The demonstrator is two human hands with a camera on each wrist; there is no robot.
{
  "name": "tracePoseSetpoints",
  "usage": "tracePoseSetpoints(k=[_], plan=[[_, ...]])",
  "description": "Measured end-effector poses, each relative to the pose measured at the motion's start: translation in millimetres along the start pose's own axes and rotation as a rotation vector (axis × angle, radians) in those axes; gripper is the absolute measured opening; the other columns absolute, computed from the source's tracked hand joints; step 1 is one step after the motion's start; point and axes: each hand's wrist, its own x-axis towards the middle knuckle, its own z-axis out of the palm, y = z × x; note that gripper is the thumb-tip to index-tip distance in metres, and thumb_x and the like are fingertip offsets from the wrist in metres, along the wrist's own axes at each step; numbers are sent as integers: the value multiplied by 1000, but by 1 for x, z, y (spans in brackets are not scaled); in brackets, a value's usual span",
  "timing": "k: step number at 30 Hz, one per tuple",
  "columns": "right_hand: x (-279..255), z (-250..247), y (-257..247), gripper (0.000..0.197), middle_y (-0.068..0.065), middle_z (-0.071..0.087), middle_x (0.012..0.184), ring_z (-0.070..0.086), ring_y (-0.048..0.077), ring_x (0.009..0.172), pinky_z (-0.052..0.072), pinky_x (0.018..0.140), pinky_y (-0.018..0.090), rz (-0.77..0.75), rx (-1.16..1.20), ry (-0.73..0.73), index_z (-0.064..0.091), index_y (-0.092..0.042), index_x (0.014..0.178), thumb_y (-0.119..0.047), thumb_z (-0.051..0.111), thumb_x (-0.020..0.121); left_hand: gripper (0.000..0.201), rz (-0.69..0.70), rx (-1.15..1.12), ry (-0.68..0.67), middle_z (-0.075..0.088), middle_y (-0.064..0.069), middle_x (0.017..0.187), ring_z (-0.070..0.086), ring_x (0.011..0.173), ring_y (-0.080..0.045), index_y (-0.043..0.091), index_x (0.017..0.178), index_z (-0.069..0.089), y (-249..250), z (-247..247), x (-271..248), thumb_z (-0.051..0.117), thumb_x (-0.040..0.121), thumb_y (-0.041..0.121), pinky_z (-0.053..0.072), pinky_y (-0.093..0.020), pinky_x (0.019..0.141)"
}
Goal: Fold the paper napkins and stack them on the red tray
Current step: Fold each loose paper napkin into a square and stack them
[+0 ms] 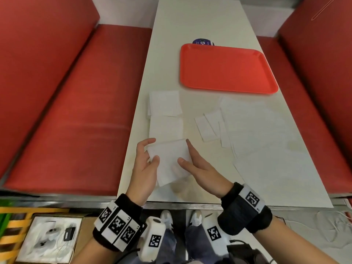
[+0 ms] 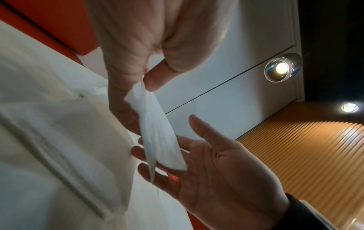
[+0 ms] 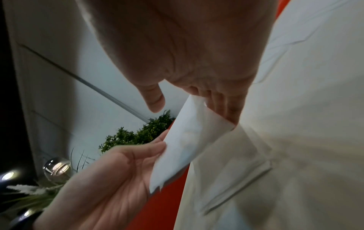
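The table (image 1: pixel 190 25) is viewed steeply from above by the head camera, the wrist cameras are aimed closely along the palms and upward, and the napkin (image 1: pixel 169 159) is shared by all three.
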Motion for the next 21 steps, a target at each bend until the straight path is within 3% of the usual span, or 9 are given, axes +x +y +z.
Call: tracePoseSetpoints(k=[2, 4, 6, 7, 10, 13, 15, 17, 21], plan=[[2, 4, -5, 49, -45, 35, 125, 37, -32, 112, 31, 91, -3, -28, -3, -41, 19, -52, 130, -22, 45, 101, 49, -4, -20, -5, 61, -20, 120, 63, 106, -31, 26, 127, 45, 1, 1, 3, 36, 95, -10, 52, -47, 91], [1, 2, -3, 48, -41, 41, 127, 47, -22, 114, 37, 93, 4, -76, -22, -32, 27, -53, 132, -25, 49, 100, 51, 3, -29, -6, 60, -20, 121, 62, 107, -32, 24, 127, 45, 2, 0, 4, 35, 94, -12, 50, -49, 92], [3, -3, 0, 45, -22, 54, 132, 58, 0, 115, 45, 98, 23, -103, 2, 130, 45, -38, 135, -35, 61, 92, 51, 12, -41, -6, 61, -21, 118, 61, 104, -30, 25, 126, 46, 4, -3, 5, 38, 91, -12, 47, -49, 92], [5, -5, 1, 36, -14, 61, 124, 63, 3, 107, 48, 95, 29, -111, 40, 225, 56, -28, 124, -33, 66, 89, 50, 17, -42, -12, 61, -22, 116, 61, 102, -29, 26, 124, 48, 5, -4, 6, 41, 88, -8, 46, -50, 92], [10, -12, -4, 18, -8, 69, 90, 66, 2, 82, 52, 82, 29, -118, 172, 399, 62, -11, 93, -21, 72, 84, 51, 26, -37, -73, 61, -23, 112, 60, 96, -27, 26, 123, 48, 8, -6, 5, 43, 82, -3, 46, -47, 87], [16, -20, -9, 35, 1, 70, 87, 67, 7, 80, 52, 70, 22, -91, 241, 392, 60, -9, 104, -27, 76, 78, 51, 60, 2, -189, 62, -23, 104, 61, 88, -20, 19, 129, 43, 9, -5, 6, 41, 89, -12, 51, -34, 80], [19, -19, -12, 34, 1, 73, 85, 68, 8, 83, 50, 70, 18, -103, 180, 346, 70, -10, 103, -29, 77, 76, 51, 82, 54, -245, 65, -8, 85, 60, 74, -8, 15, 130, 41, 12, -3, 3, 37, 91, -18, 49, -17, 67], [20, -17, -13, 22, 4, 76, 87, 70, 13, 87, 52, 76, 20, -138, 130, 350, 77, -6, 90, -23, 78, 76, 52, 92, 77, -278, 65, 5, 76, 58, 70, -5, 14, 130, 41, 14, -1, 3, 37, 90, -20, 46, -14, 65], [23, -16, -6, 15, 8, 77, 82, 72, 21, 83, 56, 78, 33, -166, 79, 397, 79, -6, 81, -19, 81, 74, 29, 140, 125, -181, 70, -13, 87, 65, 81, -23, 15, 117, 58, 17, 1, 10, 58, 91, 0, 50, -29, 77]])
